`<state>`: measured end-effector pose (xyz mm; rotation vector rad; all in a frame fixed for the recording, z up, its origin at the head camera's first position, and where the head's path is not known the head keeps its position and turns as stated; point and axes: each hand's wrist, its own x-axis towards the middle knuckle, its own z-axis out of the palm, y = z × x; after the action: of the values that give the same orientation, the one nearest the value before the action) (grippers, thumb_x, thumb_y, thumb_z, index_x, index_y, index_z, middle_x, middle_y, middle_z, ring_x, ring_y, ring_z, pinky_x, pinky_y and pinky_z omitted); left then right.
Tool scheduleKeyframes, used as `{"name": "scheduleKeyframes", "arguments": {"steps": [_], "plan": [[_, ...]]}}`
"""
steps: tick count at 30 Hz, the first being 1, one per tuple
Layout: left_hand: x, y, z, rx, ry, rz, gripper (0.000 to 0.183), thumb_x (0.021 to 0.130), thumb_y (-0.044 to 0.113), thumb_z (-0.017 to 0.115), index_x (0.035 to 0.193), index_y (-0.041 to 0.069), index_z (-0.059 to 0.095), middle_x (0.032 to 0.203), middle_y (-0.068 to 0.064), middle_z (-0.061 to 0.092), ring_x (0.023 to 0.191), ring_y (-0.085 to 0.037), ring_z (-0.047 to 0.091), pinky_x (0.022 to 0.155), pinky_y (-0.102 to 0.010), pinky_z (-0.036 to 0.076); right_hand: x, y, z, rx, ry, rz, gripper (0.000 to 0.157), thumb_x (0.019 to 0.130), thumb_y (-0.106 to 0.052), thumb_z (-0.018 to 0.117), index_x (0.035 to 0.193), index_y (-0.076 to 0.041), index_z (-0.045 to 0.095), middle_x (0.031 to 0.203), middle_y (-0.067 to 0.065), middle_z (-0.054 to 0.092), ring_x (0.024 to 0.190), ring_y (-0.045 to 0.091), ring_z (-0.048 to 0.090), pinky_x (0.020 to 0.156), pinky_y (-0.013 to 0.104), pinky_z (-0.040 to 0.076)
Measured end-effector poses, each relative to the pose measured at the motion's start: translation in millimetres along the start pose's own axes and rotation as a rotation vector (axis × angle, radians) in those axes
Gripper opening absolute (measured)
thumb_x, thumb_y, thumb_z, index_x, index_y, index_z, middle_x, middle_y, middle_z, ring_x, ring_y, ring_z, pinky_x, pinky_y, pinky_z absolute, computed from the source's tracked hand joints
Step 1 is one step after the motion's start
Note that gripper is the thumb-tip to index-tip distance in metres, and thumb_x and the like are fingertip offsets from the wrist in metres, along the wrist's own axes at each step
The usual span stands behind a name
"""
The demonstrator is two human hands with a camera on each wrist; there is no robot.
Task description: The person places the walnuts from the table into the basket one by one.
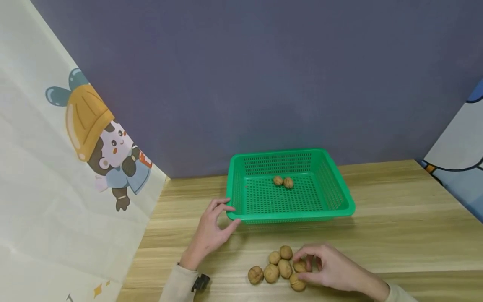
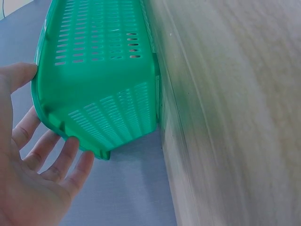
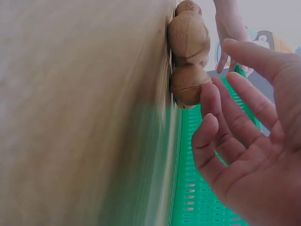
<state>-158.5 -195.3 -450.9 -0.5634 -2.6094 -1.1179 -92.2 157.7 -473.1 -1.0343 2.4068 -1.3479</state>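
My left hand (image 1: 213, 230) touches the near left corner of a green plastic basket (image 1: 290, 216), with its thumb and fingers spread along the rim. In the left wrist view, the fingers (image 2: 61, 162) lie lightly bent against the rim. Two walnuts (image 1: 288, 183) lie on the basket's floor. On the table in front, several walnuts (image 1: 271, 273) sit in a loose cluster. My right hand (image 1: 332, 268) is at the cluster's right side, around a walnut (image 1: 299, 266). Its fingertips reach a walnut (image 3: 188, 84) in the right wrist view, while the thumb stands apart.
The wooden table (image 1: 396, 226) extends to both sides of the basket. Behind the basket rises a dark blue-grey panel (image 1: 264, 84). A pale sheet with a cartoon figure (image 1: 117, 142) stands at the left, and another printed sheet (image 1: 460, 142) at the right.
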Motion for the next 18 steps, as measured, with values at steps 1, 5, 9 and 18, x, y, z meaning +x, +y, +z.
{"name": "scheduleKeyframes", "arguments": {"steps": [1,5,9,18], "plan": [[0.0,0.0,-0.1,0.001,-0.002,-0.001,0.035,0.088,0.043,0.073,0.111,0.019,0.067,0.140,0.001,0.053,0.132,-0.025,0.052,0.108,-0.053,0.045,-0.9,1.2,0.1,0.003,0.002,-0.002,0.026,0.088,-0.030,0.076,0.112,-0.023,0.069,0.081,-0.017,0.064,0.065,-0.006,0.054,0.050,0.017,0.046],[-0.1,-0.2,-0.5,0.000,0.001,0.006,0.035,0.088,0.043,0.073,0.112,0.018,0.067,0.140,-0.001,0.053,0.132,-0.025,0.052,0.108,-0.053,0.045,-2.3,5.3,-0.1,0.016,0.007,-0.007,0.028,0.087,-0.028,0.076,0.113,-0.021,0.069,0.096,-0.010,0.070,0.071,-0.002,0.058,0.051,0.018,0.047],[-0.3,-0.3,-0.5,-0.001,0.007,0.013,0.035,0.088,0.043,0.073,0.112,0.017,0.067,0.140,-0.003,0.054,0.132,-0.025,0.052,0.108,-0.052,0.045,-2.5,9.5,-1.3,0.026,0.000,-0.015,0.030,0.086,-0.026,0.077,0.115,-0.019,0.068,0.113,-0.002,0.071,0.076,-0.001,0.060,0.052,0.019,0.049],[-0.8,-0.5,0.5,-0.011,0.008,0.012,0.035,0.089,0.043,0.073,0.112,0.017,0.067,0.140,-0.003,0.054,0.132,-0.025,0.052,0.108,-0.053,0.045,-5.4,18.1,-7.5,-0.021,-0.059,0.020,0.031,0.089,-0.022,0.075,0.118,-0.020,0.066,0.101,-0.008,0.068,0.073,-0.003,0.056,0.050,0.018,0.048]]}}
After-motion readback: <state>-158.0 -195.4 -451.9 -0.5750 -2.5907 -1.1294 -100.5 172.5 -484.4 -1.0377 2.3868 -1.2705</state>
